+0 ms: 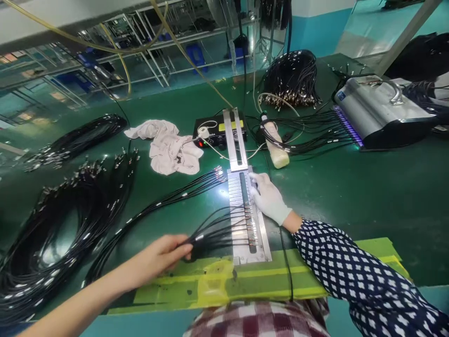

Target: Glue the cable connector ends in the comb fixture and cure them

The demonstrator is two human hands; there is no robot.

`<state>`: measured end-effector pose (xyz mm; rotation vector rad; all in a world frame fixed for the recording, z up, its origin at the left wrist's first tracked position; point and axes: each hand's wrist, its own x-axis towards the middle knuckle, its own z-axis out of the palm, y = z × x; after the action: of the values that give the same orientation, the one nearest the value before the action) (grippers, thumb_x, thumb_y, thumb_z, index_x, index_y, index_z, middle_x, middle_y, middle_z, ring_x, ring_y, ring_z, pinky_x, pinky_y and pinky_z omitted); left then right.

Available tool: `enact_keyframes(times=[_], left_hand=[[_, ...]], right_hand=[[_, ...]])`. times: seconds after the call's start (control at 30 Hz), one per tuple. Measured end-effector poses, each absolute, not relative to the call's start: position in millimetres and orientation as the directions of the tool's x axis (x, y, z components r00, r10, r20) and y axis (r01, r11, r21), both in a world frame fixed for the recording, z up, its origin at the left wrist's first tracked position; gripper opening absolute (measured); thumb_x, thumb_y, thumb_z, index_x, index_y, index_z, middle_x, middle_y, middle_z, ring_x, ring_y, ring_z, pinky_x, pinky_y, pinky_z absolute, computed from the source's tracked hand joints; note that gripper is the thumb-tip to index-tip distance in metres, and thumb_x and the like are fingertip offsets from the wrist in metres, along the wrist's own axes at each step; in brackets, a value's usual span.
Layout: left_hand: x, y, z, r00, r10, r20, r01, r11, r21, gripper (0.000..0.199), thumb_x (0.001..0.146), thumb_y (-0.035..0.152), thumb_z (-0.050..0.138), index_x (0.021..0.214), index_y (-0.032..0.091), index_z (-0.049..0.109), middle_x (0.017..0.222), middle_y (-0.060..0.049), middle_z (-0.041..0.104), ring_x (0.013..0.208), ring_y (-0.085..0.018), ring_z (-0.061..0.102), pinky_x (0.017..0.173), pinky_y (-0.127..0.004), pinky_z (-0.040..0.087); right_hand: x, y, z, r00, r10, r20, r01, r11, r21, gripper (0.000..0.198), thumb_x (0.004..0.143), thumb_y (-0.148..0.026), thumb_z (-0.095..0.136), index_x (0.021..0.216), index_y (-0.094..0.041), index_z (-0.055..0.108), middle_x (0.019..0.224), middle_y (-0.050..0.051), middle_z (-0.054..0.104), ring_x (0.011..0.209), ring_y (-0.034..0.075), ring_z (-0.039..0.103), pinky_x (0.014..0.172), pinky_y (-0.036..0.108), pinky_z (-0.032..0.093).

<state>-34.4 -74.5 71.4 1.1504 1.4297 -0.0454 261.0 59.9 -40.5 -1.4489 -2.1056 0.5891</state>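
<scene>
My left hand point(173, 250), bare, is closed around a bunch of thin black cables point(213, 229). Their metal-tipped ends lie side by side across the slotted metal fixture point(236, 187), in its lower part. At the fixture's right edge is my right hand point(270, 199) in a white glove, thumb and forefinger apart and touching the metal. The upper slots beside it hold no cables. A slotted metal plate point(230, 140) extends from the fixture's far end. Left of the fixture, another bunch of cables point(175, 194) lies with its tips under a bright light.
Coiled cables point(59, 252) cover the left side. A white cloth point(171, 147), a black control box point(213, 133) and a plastic bottle point(275, 145) sit behind. At right, a silver lamp housing point(382, 112) glows purple over cables. Yellow tape point(217, 281) lines the front edge.
</scene>
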Motion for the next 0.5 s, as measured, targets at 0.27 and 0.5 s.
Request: enact_keyframes(times=[0.27,0.5], left_hand=[[-65.7,-69.3,36.4,0.184,0.719,-0.670,0.763,0.326,0.559,0.059,0.085,0.074,0.046,0.075,0.016,0.057,0.066,0.002,0.046,0.062,-0.012,0.041,0.057,-0.023,0.032],[-120.4,-52.7,15.9,0.038,0.817,-0.575,0.824,0.300,0.480,0.059,0.086,0.075,0.040,0.070,0.019,0.045,0.061,0.004,0.040,0.056,-0.012,0.038,0.056,-0.025,0.029]], right_hand=[[260.7,60.0,-42.0,-0.338,0.925,0.176,0.729,0.375,-0.572,0.044,0.094,-0.019,0.048,0.139,-0.019,0.050,0.123,0.012,0.051,0.099,0.025,0.062,0.086,0.036,0.054],[261.6,63.1,-44.5,-0.336,0.923,0.187,0.726,0.381,-0.572,0.042,0.095,-0.021,0.045,0.136,-0.019,0.052,0.121,0.012,0.051,0.101,0.026,0.062,0.090,0.038,0.055]])
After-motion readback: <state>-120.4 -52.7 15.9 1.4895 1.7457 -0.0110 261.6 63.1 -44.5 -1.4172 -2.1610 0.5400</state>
